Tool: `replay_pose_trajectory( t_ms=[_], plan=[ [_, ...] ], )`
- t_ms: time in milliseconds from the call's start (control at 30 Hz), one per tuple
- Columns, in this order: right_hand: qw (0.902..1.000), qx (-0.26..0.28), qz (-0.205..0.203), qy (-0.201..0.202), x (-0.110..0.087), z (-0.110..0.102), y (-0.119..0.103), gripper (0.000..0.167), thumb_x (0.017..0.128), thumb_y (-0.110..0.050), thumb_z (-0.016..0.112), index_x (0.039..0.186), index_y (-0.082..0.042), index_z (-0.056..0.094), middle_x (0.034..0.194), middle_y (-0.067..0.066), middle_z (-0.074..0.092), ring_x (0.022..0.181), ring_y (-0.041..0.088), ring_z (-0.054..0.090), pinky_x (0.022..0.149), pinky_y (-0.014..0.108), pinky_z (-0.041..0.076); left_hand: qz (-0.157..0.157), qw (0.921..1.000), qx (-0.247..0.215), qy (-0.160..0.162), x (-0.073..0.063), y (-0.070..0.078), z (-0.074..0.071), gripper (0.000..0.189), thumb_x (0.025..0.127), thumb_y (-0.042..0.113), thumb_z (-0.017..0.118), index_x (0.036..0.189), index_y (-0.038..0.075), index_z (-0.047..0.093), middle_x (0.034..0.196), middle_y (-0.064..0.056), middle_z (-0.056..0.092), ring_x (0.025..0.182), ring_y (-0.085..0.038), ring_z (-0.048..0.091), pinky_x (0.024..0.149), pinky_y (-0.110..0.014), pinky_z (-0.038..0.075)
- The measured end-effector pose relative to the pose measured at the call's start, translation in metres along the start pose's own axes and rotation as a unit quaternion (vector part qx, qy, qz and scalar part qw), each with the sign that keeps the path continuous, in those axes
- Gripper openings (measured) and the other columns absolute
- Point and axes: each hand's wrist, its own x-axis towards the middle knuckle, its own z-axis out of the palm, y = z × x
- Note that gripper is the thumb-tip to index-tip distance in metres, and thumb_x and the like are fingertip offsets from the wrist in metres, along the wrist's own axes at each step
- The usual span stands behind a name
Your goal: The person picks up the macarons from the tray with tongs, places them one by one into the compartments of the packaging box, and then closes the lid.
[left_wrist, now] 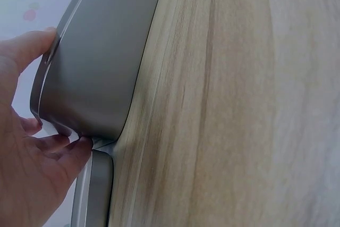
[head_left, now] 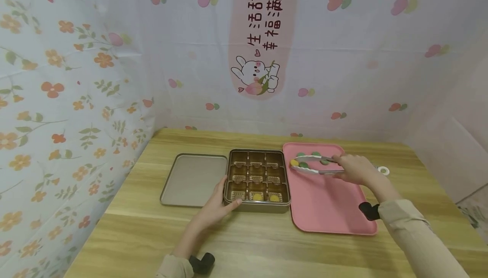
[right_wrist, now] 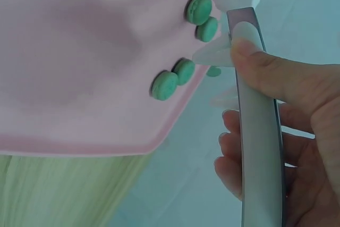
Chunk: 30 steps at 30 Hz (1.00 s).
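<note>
My left hand (head_left: 218, 204) holds the near left corner of a brown metal tin (head_left: 251, 207), thumb at the front rim and fingers along the left side. Inside, a gold divided insert shows a yellow macaron (head_left: 257, 196) in the front middle compartment and another (head_left: 274, 198) in the front right one. With my right hand (head_left: 354, 168) I grip metal tongs (right_wrist: 260, 147) with white scalloped tips. Those tips stand on either side of a yellow macaron (head_left: 294, 162) by the left edge of the pink tray (head_left: 328, 210). Several green macarons (right_wrist: 164, 85) lie on the tray near the tongs.
Left of the tin lies a flat metal lid (head_left: 194, 180), close against its side. A white ring (head_left: 383, 170) at the tongs' handle end shows past my right wrist. Behind the wooden table (head_left: 244, 244) hangs a printed cloth (head_left: 183, 112).
</note>
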Motion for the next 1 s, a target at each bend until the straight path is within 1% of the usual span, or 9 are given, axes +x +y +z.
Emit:
replay_pose_trajectory(
  t_ms=[167,300,533,667,733,833,900,967,1000],
  plan=[
    [1.0000,0.004,0.000,0.007,-0.009,-0.004,-0.003,0.038,0.075,-0.026,0.072,0.103,-0.005,0.057,0.086,0.011,0.067,0.063,0.020,0.060,0.048,0.033,0.045,-0.001,1.0000,0.003,0.006,0.000,-0.002,0.000,0.094,0.084,0.043,0.061,0.147,0.009,0.001,0.151,-0.024,0.005,0.137,-0.044,0.013,0.109,-0.060,0.018],
    [0.9998,-0.002,-0.002,0.022,-0.017,-0.005,-0.006,0.042,0.075,-0.026,0.073,0.105,-0.002,0.057,0.089,0.014,0.067,0.065,0.024,0.063,0.047,0.033,0.046,0.000,1.0000,0.001,0.006,0.001,-0.002,0.000,0.095,0.083,0.043,0.062,0.147,0.009,0.001,0.152,-0.024,0.006,0.138,-0.043,0.013,0.110,-0.059,0.017],
    [0.9985,-0.002,-0.013,0.054,-0.026,-0.014,-0.020,0.047,0.073,-0.026,0.074,0.110,-0.001,0.058,0.091,0.016,0.067,0.056,0.015,0.057,0.043,0.026,0.039,0.002,1.0000,0.000,0.004,0.001,-0.003,0.000,0.096,0.083,0.045,0.062,0.147,0.008,0.001,0.152,-0.023,0.005,0.138,-0.043,0.012,0.109,-0.060,0.017],
    [0.9969,-0.009,-0.030,0.073,-0.028,-0.020,-0.032,0.051,0.072,-0.027,0.075,0.113,-0.001,0.059,0.097,0.016,0.067,0.060,0.016,0.060,0.046,0.029,0.045,0.001,1.0000,-0.001,0.005,0.001,-0.004,0.001,0.096,0.083,0.045,0.062,0.147,0.009,0.000,0.152,-0.023,0.005,0.138,-0.043,0.012,0.109,-0.060,0.017],
    [0.9954,-0.016,-0.043,0.084,-0.027,-0.021,-0.038,0.052,0.071,-0.026,0.076,0.113,0.000,0.059,0.097,0.014,0.067,0.062,0.016,0.061,0.048,0.030,0.047,0.001,1.0000,-0.001,0.005,0.000,-0.004,0.001,0.096,0.083,0.045,0.062,0.147,0.009,0.000,0.152,-0.023,0.005,0.138,-0.043,0.012,0.109,-0.060,0.017],
    [0.9925,-0.026,-0.063,0.102,-0.025,-0.020,-0.048,0.056,0.069,-0.026,0.078,0.116,0.000,0.059,0.094,0.012,0.066,0.060,0.014,0.060,0.047,0.028,0.047,0.000,1.0000,0.000,0.005,0.000,-0.003,0.000,0.096,0.083,0.045,0.062,0.148,0.010,0.000,0.152,-0.023,0.005,0.138,-0.043,0.012,0.109,-0.060,0.017],
    [0.9907,-0.027,-0.073,0.111,-0.024,-0.019,-0.056,0.060,0.068,-0.026,0.078,0.119,-0.001,0.058,0.100,0.014,0.066,0.055,0.011,0.058,0.044,0.025,0.044,-0.001,1.0000,-0.003,0.004,-0.001,-0.002,0.000,0.096,0.083,0.044,0.062,0.147,0.009,0.000,0.152,-0.023,0.004,0.138,-0.043,0.012,0.109,-0.061,0.017],
    [0.9895,-0.022,-0.084,0.116,-0.022,-0.019,-0.064,0.061,0.068,-0.026,0.078,0.120,-0.001,0.057,0.110,0.018,0.064,0.055,0.013,0.060,0.045,0.025,0.044,0.000,1.0000,-0.004,0.005,-0.001,-0.001,-0.001,0.095,0.083,0.043,0.062,0.147,0.009,0.001,0.152,-0.023,0.005,0.138,-0.043,0.012,0.109,-0.061,0.017],
    [0.9887,-0.022,-0.090,0.118,-0.021,-0.018,-0.068,0.061,0.068,-0.027,0.079,0.120,-0.002,0.057,0.112,0.018,0.063,0.055,0.014,0.060,0.045,0.025,0.045,0.001,1.0000,-0.005,0.005,-0.001,0.000,0.000,0.095,0.083,0.042,0.062,0.147,0.008,0.001,0.152,-0.023,0.005,0.138,-0.043,0.012,0.109,-0.061,0.017]
  ],
)
